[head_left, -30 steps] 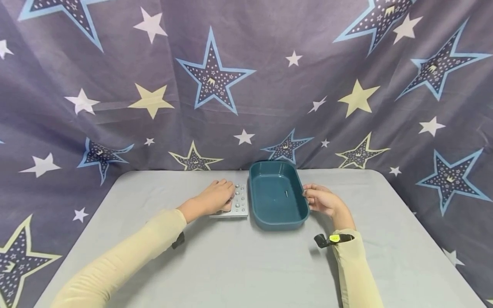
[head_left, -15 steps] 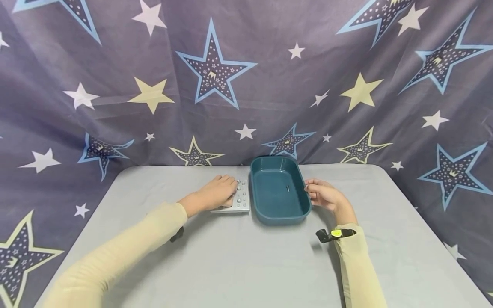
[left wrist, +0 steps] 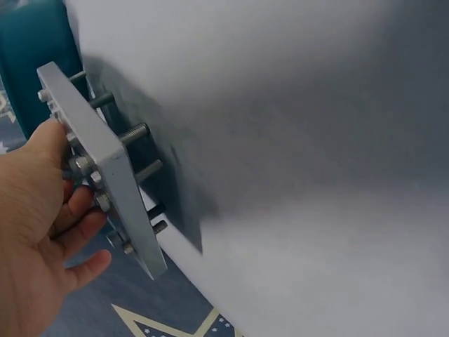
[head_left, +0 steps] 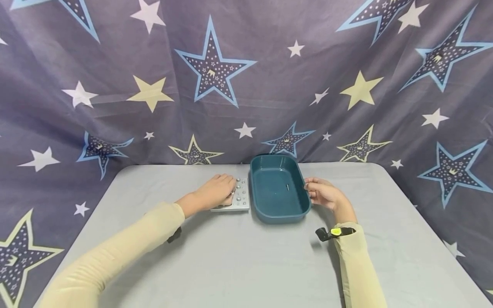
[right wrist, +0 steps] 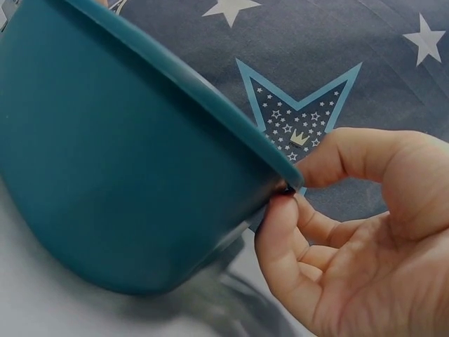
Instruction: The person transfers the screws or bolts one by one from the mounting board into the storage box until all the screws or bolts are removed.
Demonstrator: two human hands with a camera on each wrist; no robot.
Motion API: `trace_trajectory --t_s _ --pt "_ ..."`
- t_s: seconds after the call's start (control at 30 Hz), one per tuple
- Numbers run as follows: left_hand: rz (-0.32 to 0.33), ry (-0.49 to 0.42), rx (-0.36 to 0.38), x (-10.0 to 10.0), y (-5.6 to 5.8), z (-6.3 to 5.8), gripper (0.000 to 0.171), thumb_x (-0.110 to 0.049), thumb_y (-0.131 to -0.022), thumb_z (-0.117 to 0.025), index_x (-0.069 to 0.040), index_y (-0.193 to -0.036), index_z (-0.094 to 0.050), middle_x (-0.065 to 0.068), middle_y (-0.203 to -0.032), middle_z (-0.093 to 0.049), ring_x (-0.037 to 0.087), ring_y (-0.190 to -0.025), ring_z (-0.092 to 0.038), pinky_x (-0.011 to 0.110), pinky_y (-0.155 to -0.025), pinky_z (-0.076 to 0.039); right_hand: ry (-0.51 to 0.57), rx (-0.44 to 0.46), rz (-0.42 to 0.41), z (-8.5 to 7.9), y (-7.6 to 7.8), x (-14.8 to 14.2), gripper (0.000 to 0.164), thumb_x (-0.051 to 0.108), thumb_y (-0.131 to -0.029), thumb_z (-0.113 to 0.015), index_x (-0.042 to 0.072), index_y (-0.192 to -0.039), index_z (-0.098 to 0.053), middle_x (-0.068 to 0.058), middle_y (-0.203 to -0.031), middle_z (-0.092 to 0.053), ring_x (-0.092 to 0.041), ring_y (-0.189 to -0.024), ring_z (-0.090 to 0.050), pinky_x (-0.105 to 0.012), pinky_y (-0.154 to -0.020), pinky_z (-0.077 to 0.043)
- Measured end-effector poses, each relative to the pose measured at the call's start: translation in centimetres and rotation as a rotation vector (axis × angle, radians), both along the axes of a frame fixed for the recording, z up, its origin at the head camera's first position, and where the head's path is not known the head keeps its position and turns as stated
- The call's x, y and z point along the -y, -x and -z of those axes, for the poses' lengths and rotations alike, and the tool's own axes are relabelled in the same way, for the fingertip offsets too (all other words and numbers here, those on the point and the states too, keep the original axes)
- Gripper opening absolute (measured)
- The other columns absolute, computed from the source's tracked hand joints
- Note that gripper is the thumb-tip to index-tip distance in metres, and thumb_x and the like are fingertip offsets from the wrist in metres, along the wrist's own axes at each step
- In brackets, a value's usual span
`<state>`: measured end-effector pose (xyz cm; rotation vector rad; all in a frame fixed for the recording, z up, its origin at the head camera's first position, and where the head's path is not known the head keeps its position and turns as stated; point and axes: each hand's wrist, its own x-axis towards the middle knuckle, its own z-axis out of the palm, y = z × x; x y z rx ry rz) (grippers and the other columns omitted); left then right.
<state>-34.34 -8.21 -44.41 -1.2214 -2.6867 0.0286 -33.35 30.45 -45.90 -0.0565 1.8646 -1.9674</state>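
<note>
A silver metal plate (head_left: 242, 205) with several bolts through it stands left of the teal plastic basin (head_left: 280, 219). The left hand (head_left: 216, 191) reaches over the plate's left part from above. In the left wrist view its thumb and curled fingers pinch at a bolt head (left wrist: 81, 166) on the plate's face, while threaded shanks stick out of the other side. One small loose bolt (head_left: 287, 187) lies inside the basin. At the basin's right side, the right hand (head_left: 325, 194) pinches the rim between thumb and fingers, as the right wrist view also shows.
Both things stand near the back edge of a light grey table (head_left: 246, 261). Behind it hangs a dark curtain (head_left: 269, 94) printed with stars. A wrist camera (head_left: 323, 233) sits at the right cuff.
The whole head view has shifted slightly upward with the camera. Both hands keep their places at the plate and the basin rim.
</note>
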Motion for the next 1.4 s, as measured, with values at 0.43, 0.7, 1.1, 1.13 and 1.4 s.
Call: trace_trajectory --t_s 0.43,0.7,1.1,1.13,1.4 --pt "0.023 -0.112 0.08 0.4 0.7 0.2 0.007 -0.016 -0.091 -0.065 -0.013 -0.092 -0.059 -0.003 -0.086 -0.058 0.016 -0.085 -0.055 0.04 -0.085 -0.053 -0.006 0.002 0.007 -0.1 0.1 0.1 0.022 -0.001 -0.095 -0.042 0.008 -0.115 -0.043 0.01 -0.079 -0.055 -0.001 -0.066 -0.048 -0.021 -0.063 -0.046" --pt "0.034 -0.16 0.204 0.1 1.3 -0.6 0.014 -0.006 -0.078 -0.071 -0.012 -0.081 -0.059 -0.004 -0.073 -0.053 0.011 -0.071 -0.048 0.029 -0.069 -0.045 0.023 0.015 -0.006 -0.3 0.1 -0.1 0.023 -0.001 -0.095 -0.041 0.006 -0.116 -0.042 0.01 -0.079 -0.057 -0.001 -0.066 -0.052 -0.021 -0.062 -0.047" --pt "-0.059 -0.087 0.365 -1.4 2.0 -2.4 0.019 -0.005 -0.07 -0.079 -0.009 -0.083 -0.066 -0.004 -0.07 -0.061 0.012 -0.067 -0.054 0.029 -0.067 -0.049 0.027 0.013 -0.012 -0.3 0.0 -0.2 0.023 -0.002 -0.096 -0.04 0.004 -0.118 -0.041 0.009 -0.08 -0.058 -0.001 -0.066 -0.055 -0.021 -0.063 -0.049" --pt "-0.067 -0.073 0.373 -1.6 2.0 -2.5 0.02 -0.005 -0.069 -0.08 -0.009 -0.083 -0.066 -0.003 -0.071 -0.061 0.012 -0.068 -0.054 0.029 -0.068 -0.049 0.028 0.014 -0.01 -0.3 0.0 -0.2 0.023 -0.002 -0.096 -0.04 0.004 -0.118 -0.041 0.009 -0.079 -0.059 -0.001 -0.066 -0.056 -0.021 -0.063 -0.05" --pt "-0.069 0.002 0.408 -2.0 2.3 -3.5 0.024 -0.01 -0.069 -0.082 -0.013 -0.076 -0.06 -0.005 -0.072 -0.058 0.013 -0.071 -0.051 0.029 -0.07 -0.045 0.012 0.011 -0.003 -0.1 0.0 -0.1 0.023 -0.001 -0.096 -0.04 0.006 -0.118 -0.041 0.009 -0.079 -0.059 -0.001 -0.066 -0.055 -0.022 -0.063 -0.049"
